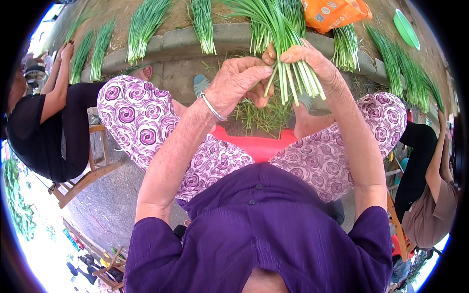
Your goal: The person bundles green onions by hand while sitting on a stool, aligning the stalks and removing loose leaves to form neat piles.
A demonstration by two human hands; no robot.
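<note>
A bunch of garlic chives (288, 53) is gripped in my right hand (315, 61), thumb across the stalks. Its pale cut ends point down toward me and the green leaves fan out away from me. Just left of those ends is my left hand (237, 83), its thumb and fingers pinched together beside the stalks. What is between those fingertips, if anything, is too small to make out. A white bangle circles the left wrist. Below both hands lies a heap of loose green and yellowish trimmings (261, 115) on the ground.
Several chive bundles (146, 29) lie along a low stone kerb (178, 43). An orange bag (337, 13) rests at the far right, near a green basin (406, 29). A red plastic piece (254, 146) sits between my legs. People (44, 112) sit on both sides, handling chives.
</note>
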